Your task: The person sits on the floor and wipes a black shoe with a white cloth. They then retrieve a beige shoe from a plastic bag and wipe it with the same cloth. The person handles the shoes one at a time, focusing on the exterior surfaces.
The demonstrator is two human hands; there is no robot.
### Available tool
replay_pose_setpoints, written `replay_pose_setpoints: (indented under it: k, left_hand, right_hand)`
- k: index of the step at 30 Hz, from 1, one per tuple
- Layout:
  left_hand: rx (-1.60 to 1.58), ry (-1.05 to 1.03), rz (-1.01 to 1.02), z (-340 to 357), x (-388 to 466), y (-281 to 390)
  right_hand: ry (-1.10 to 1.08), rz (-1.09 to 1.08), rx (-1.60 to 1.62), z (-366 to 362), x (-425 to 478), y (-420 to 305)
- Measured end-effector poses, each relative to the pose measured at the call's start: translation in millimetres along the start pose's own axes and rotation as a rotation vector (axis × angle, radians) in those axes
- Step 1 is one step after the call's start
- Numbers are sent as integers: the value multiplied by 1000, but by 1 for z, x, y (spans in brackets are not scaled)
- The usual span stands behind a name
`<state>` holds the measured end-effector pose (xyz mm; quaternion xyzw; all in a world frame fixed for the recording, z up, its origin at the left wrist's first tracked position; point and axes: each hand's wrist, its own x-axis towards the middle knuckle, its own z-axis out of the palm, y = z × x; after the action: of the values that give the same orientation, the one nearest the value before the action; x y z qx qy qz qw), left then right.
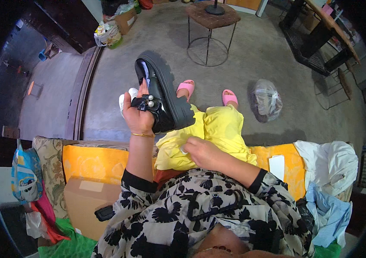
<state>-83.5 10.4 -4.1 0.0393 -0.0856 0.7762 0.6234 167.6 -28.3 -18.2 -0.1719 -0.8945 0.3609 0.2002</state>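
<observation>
In front of me my left hand [139, 113] holds a black patent platform shoe [150, 74] above the floor. Its chunky lugged sole [174, 96] faces right, and its toe points away from me. A black bow with pearl-like beads [149, 100] decorates the upper beside my fingers. Over my lap, on the yellow trousers [223, 129], my right hand [202, 151] is closed around a small white thing [183, 149], possibly a wipe or tissue. Most of that white thing is hidden by the fingers. Partly behind my left hand is a pair of white shoes [122, 104].
A stool [213, 16] stands ahead. Right of my pink slippers [229, 96] lies a clear plastic bag [268, 101]. On the sofa are a cardboard box [89, 203], a black phone-like object [104, 213], a white card [276, 167] and white clothing [331, 164].
</observation>
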Motion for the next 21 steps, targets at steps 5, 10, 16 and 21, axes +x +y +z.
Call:
replay_pose_setpoints:
  k: [5,10,16,21]
  left_hand:
    - [184,78,13,1,-5,2]
    - [274,231,-45,18,-18,-31]
    - [241,220,-222,22,-31,-56]
    - [245,253,-249,22,-37,-66]
  right_hand:
    - [279,177,329,-40,11,2]
    - [433,273,789,-82,33,-2]
    - [632,330,776,-87,53,15]
    - [788,270,109,-72,51,22]
